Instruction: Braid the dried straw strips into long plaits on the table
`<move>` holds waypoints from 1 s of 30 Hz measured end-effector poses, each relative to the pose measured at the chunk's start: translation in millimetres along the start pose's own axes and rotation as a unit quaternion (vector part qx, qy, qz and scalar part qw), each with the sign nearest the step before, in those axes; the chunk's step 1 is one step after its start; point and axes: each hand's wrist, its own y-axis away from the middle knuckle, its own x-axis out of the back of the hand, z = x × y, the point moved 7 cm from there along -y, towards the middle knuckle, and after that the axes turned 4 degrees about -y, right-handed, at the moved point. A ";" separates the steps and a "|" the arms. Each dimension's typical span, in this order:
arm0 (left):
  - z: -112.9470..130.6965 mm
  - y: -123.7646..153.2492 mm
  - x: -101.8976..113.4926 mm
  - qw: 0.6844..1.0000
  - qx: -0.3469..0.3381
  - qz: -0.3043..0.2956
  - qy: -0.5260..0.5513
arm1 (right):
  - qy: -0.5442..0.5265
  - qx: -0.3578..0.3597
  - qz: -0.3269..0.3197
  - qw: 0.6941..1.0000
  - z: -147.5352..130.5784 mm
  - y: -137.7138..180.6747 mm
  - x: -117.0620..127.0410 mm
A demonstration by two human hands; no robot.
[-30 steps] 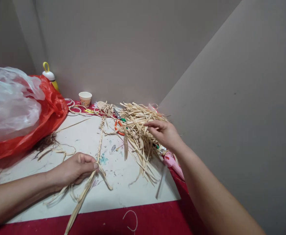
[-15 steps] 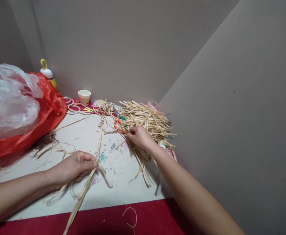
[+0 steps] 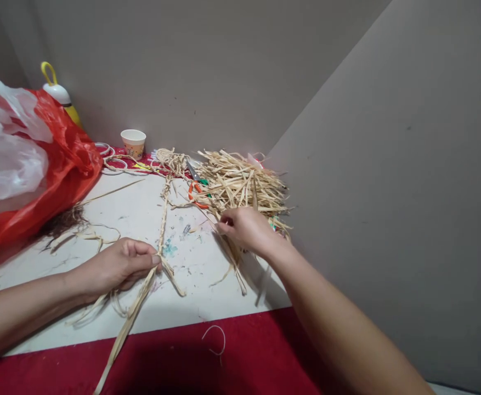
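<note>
Near the surface's front edge, left hand (image 3: 119,266) pinches the braid (image 3: 164,214) at its working end, loose tails trailing off the edge. Right hand (image 3: 246,229) is closed on a strip from the straw pile (image 3: 240,184) by the right edge. Step looks like feeding new straw; next needs one strip pulled clear, laid into the pinch.

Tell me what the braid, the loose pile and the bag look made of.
Braid, pinched by the left hand: dried straw or palm leaf, matte tan, flat fibrous strips. Loose pile, where the right hand picks: seemingly the same. Bag: thin red plastic film, glossy, crinkled.
</note>
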 end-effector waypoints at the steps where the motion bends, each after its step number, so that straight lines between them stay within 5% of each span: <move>1: 0.1 -0.2 0.2 1.000 -0.002 0.001 0.002 | 0.020 -0.001 -0.017 1.000 -3.0 0.2 -8.9; 7: -2.5 -0.4 0.8 1.000 -0.011 -0.004 -0.002 | 0.030 -0.009 -0.055 0.998 1.1 -3.2 -25.0; 10: -4.0 -0.3 0.8 1.000 -0.009 -0.008 0.001 | -0.093 0.013 -0.078 0.993 3.3 0.5 -11.3; 15: -2.3 0.3 -0.4 1.000 -0.006 -0.007 0.002 | -0.370 -0.008 -0.084 0.925 13.1 6.9 21.2; 21: -0.5 0.1 -0.8 1.000 -0.005 -0.004 0.000 | -0.528 -0.084 -0.033 0.844 35.8 6.8 31.1; 26: 0.4 1.2 -0.9 1.000 -0.001 -0.001 0.003 | -0.364 -0.094 -0.116 0.919 52.5 11.7 4.5; 30: 0.3 0.9 -1.7 1.000 0.001 -0.006 0.001 | -0.301 -0.119 -0.119 0.938 65.7 18.0 -2.8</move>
